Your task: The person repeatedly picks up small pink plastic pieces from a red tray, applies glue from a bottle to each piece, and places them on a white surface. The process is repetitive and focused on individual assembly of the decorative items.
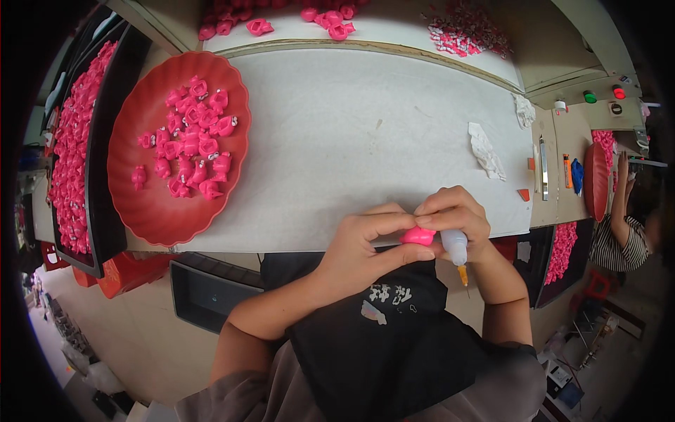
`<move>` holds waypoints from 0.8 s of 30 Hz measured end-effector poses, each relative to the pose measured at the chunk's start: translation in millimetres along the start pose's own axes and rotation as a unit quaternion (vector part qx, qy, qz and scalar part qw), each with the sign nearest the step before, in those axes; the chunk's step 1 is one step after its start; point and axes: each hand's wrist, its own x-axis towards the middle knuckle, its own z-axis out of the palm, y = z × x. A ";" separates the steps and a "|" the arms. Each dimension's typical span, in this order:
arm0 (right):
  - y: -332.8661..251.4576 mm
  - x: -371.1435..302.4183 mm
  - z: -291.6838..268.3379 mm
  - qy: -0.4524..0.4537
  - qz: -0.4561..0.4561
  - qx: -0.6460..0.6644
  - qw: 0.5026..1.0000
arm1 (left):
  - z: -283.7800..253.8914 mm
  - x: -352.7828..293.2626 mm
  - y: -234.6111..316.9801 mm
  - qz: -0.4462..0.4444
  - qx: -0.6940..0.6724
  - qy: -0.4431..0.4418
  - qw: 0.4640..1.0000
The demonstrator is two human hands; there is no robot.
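Observation:
Just over the table's near edge, my left hand (351, 243) pinches a small, glossy pink plastic part (418, 236) between thumb and fingers. My right hand (460, 214) is closed round a whitish squeeze bottle (455, 246) whose orange needle tip points down, away from the pink part. The thumb and index finger of that same hand also touch the pink part from above. The part's far side is hidden by my fingers. To the left, a red scalloped dish (151, 218) holds several pink figure-shaped parts (191, 141), some with small white details.
A white sheet (330, 141) covers the worktop. Crumpled tissue (485, 151) lies at its right. More pink parts (330, 17) and a pile of small pieces (467, 32) sit on the back shelf. A full black tray (74, 162) stands far left; a co-worker (622, 232) sits far right.

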 end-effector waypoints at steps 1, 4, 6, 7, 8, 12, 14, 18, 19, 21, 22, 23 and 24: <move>0.9 -1.5 2.3 0.019 0.004 0.003 1.000 | -0.8 1.8 0.4 0.017 0.027 0.005 0.999; 5.2 -4.7 11.4 0.051 0.006 -0.020 0.998 | -5.6 2.8 -0.3 0.021 0.063 0.008 0.998; 3.8 -3.3 13.9 0.045 0.012 -0.056 0.997 | -8.1 1.0 -2.4 0.055 0.143 0.044 0.987; 2.6 -2.8 14.4 0.042 0.015 -0.074 0.996 | -8.7 0.5 -2.4 0.072 0.182 0.062 0.979; 1.2 -1.5 16.0 0.050 0.023 -0.100 0.993 | -10.2 0.0 -0.2 0.099 0.226 0.081 0.966; -3.7 -3.4 8.2 0.079 0.063 -0.162 0.982 | -21.0 1.8 6.2 0.179 0.355 0.125 0.909; -3.7 -7.7 2.4 0.094 0.084 -0.180 0.976 | -25.4 1.0 6.1 0.199 0.385 0.128 0.892; -5.7 -12.8 -1.7 0.101 0.102 -0.159 0.977 | -22.8 -0.7 7.3 0.158 0.316 0.124 0.927; -7.5 -13.2 -1.6 0.100 0.106 -0.153 0.977 | -20.2 -1.2 7.6 0.130 0.273 0.120 0.946; -10.9 -12.2 0.0 0.095 0.098 -0.133 0.982 | -18.2 -1.9 4.9 0.054 0.129 0.066 0.988; -12.4 -8.6 2.2 0.091 0.086 -0.119 0.985 | -17.6 -2.2 3.3 0.014 0.056 0.038 0.998; -15.0 -4.6 3.5 0.085 0.075 -0.108 0.988 | -15.4 -2.5 1.5 -0.020 0.008 0.029 0.999; -18.0 0.2 4.5 0.070 0.077 -0.091 0.990 | -13.1 -3.1 -0.2 -0.054 -0.039 0.020 0.998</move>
